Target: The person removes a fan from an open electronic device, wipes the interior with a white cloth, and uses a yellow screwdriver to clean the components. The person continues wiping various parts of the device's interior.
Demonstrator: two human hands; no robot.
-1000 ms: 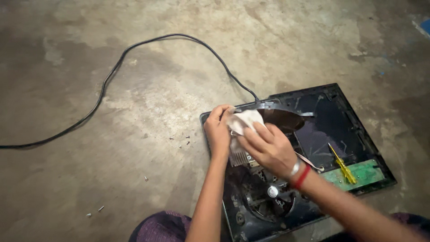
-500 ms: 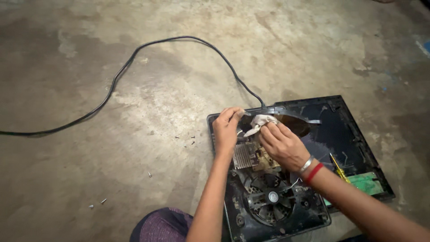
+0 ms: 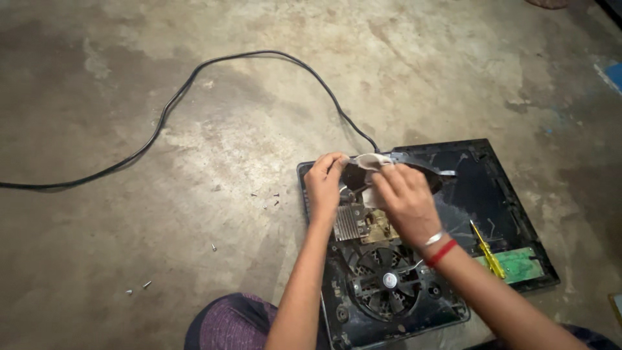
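Both hands meet at the far end of an opened cooktop base (image 3: pixel 447 311) that lies flat on the concrete floor (image 3: pixel 194 162), its insides facing up so they can be reached. The left hand (image 3: pixel 326 185) pinches the rim of a dark round coil disc (image 3: pixel 395 175) and props it tilted, which steadies it for wiping. The right hand (image 3: pixel 402 198) grips a small white cloth (image 3: pixel 370 162) and presses it on the disc's upper edge. At 6 o'clock from the hands sit a ribbed metal heat sink (image 3: pixel 350 223) and, lower, a round fan (image 3: pixel 387 280). At 3 o'clock the black glass top (image 3: pixel 483 188) lies beside the base, with a yellow screwdriver (image 3: pixel 486 253) resting across it by a green circuit board (image 3: pixel 518 264), close at hand. A black power cord (image 3: pixel 194 74) loops away toward 10 o'clock. Several loose screws (image 3: pixel 269 201) lie on the floor at 9 o'clock, clear of the work.
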